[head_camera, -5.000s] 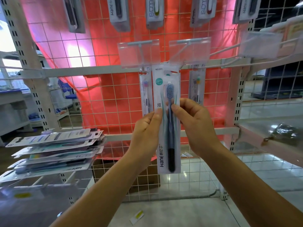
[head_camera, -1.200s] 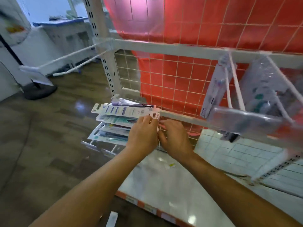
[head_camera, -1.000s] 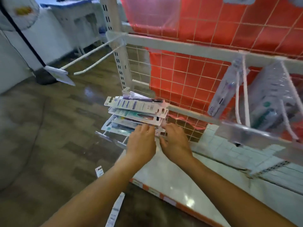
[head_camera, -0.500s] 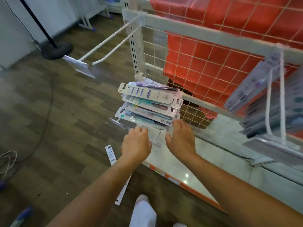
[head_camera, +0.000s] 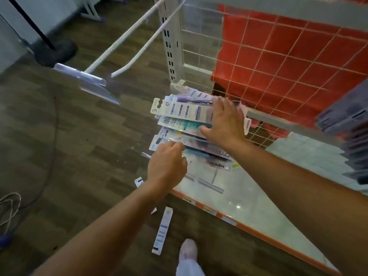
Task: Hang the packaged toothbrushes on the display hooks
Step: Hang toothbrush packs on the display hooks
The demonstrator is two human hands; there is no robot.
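At the far left a black round stand base point(head_camera: 55, 52) stands on the brown wooden floor point(head_camera: 69, 156). Right of it, a white two-wire display hook point(head_camera: 127, 40) with a clear plastic label holder point(head_camera: 87, 82) reaches out from the rack, and nothing hangs on it.

In the middle, the stack of packaged toothbrushes point(head_camera: 179, 116) lies flat in front of the white wire grid point(head_camera: 201, 46), above the near shelf. What carries the stack I cannot tell.

The left hand point(head_camera: 167, 166) is at the near edge of the stack, with its fingers curled on a clear plastic pack point(head_camera: 199, 142) low in the pile. The right hand point(head_camera: 225, 124) lies on the upper packs with the fingers straight and a little spread, and the thumb points left along a teal pack point(head_camera: 185, 125).

On the floor near the person lie a white paper strip point(head_camera: 162, 230) and a white shoe point(head_camera: 187, 250). At the right are a red cloth point(head_camera: 278, 66) behind the grid, the glossy white shelf point(head_camera: 258, 212) with an orange edge, and blurred hanging packs point(head_camera: 350, 136).
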